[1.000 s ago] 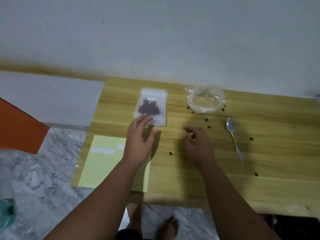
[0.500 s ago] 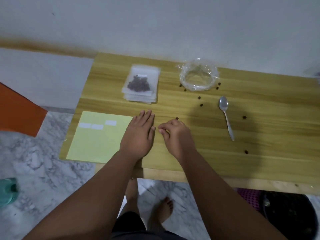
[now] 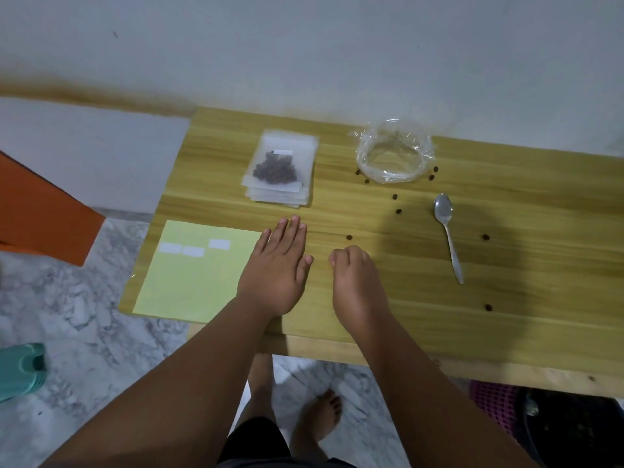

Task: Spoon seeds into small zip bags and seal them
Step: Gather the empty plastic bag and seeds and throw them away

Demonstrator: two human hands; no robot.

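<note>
A stack of small zip bags (image 3: 280, 167) lies at the back of the wooden table (image 3: 506, 298); the top bag holds dark seeds and has a white label. To its right sits a crumpled clear plastic bag (image 3: 393, 155), rolled open. A metal spoon (image 3: 447, 231) lies bowl up, farther right. Several loose seeds are scattered around, one seed (image 3: 348, 237) just beyond my right hand. My left hand (image 3: 275, 268) lies flat, fingers straight, over the right edge of a yellow label sheet (image 3: 192, 271). My right hand (image 3: 354, 278) rests beside it with fingers curled under; nothing shows in it.
The table's front edge runs just below my wrists. An orange panel (image 3: 40, 211) stands at the left. A teal object (image 3: 20, 369) lies on the marble floor. A pink basket (image 3: 493, 403) and a dark thing sit under the table at the right.
Both hands have drawn back from the zip bags toward the front edge. My left hand has let go of the stack and now lies flat; my right hand's fingers have curled in.
</note>
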